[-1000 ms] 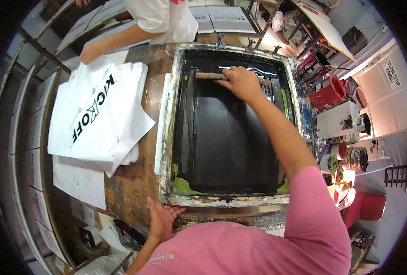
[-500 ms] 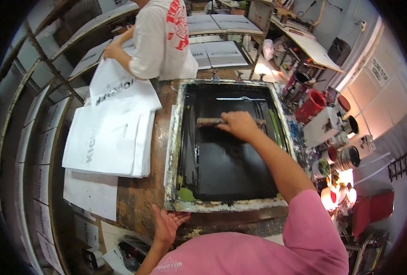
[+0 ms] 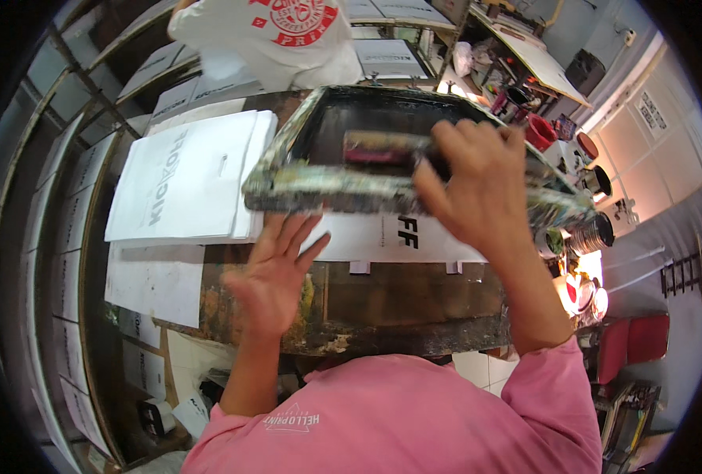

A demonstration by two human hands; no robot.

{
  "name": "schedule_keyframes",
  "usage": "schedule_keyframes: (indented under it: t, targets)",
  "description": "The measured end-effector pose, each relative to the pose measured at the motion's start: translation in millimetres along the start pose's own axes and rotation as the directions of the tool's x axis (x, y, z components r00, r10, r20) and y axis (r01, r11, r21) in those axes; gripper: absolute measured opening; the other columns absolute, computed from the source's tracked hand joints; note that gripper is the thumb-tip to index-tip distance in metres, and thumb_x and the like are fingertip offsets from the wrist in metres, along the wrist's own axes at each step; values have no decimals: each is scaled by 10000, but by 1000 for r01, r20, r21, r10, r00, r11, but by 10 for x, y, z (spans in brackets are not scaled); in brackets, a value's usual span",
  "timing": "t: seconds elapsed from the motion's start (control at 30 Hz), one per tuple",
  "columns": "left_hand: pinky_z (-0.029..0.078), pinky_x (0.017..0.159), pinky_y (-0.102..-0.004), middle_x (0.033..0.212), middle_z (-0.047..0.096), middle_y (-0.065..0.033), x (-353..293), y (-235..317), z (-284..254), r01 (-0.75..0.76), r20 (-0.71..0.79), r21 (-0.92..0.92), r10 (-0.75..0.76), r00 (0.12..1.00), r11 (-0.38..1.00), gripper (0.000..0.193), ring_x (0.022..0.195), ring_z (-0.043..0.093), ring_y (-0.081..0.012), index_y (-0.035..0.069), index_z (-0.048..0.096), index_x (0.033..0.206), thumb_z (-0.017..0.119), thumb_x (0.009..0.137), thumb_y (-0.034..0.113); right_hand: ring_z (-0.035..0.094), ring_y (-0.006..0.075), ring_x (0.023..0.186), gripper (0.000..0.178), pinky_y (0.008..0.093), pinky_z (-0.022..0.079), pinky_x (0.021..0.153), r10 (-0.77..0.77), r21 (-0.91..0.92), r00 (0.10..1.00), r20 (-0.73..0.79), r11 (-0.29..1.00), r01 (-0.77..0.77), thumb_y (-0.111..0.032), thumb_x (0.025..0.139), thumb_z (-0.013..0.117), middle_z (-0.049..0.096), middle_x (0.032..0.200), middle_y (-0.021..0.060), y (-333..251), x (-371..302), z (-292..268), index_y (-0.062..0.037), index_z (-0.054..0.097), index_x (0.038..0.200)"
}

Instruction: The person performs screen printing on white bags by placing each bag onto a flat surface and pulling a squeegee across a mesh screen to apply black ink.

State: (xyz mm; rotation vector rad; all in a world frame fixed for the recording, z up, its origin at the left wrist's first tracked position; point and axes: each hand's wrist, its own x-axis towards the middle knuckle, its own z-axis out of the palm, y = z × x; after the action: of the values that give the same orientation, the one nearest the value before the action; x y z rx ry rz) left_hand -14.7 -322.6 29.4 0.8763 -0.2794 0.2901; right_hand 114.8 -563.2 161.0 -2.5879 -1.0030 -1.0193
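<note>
The screen-printing frame is tilted up, its near edge raised off the table; dark ink covers the mesh inside. My left hand is open, palm up and fingers spread, with the fingertips at the underside of the frame's near left corner. My right hand is curled around the right end of a squeegee over the near part of the screen; motion blurs the fingers somewhat. Beneath the frame lies a white printed sheet with dark letters, its far part hidden.
A stack of printed white sheets lies left of the frame. A person in a white shirt stands across the table. Shelves with sheets line the left side. Ink tubs and a red bucket crowd the right.
The frame has swung up from the table at its near edge, uncovering the sheet. Both my hands have risen. The other person's sheet now lies on the stack, and that person has moved away.
</note>
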Motion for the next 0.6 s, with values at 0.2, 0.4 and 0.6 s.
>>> schedule_keyframes:
  t: [0.2,0.4,0.6]
  targets:
    - [-61,1169,-730,1677,152,-247,-267,-841,-471,-18,-48,829,-104,993,-559,1054,1555,88,-456,-12,277,1586,512,902,754,628,356,724,335,480,399,750,-29,48,985,-168,998,37,-354,877,641,651,730,140,271,580,-83,-40,622,759]
    - [27,1169,-735,1599,372,-241,-122,-877,-305,35,-169,873,-235,957,-487,1009,1546,216,-385,-18,382,1541,550,895,738,636,440,898,422,435,481,841,57,113,998,4,992,-57,-388,923,590,679,918,248,347,911,-141,-1,704,1048]
    - [568,897,-422,1261,699,-201,778,-738,63,110,-121,991,157,980,76,538,1048,723,-315,-40,616,1344,774,862,137,490,188,546,443,363,416,508,328,150,931,161,924,-352,-386,930,505,562,610,89,210,1318,-365,-16,636,724]
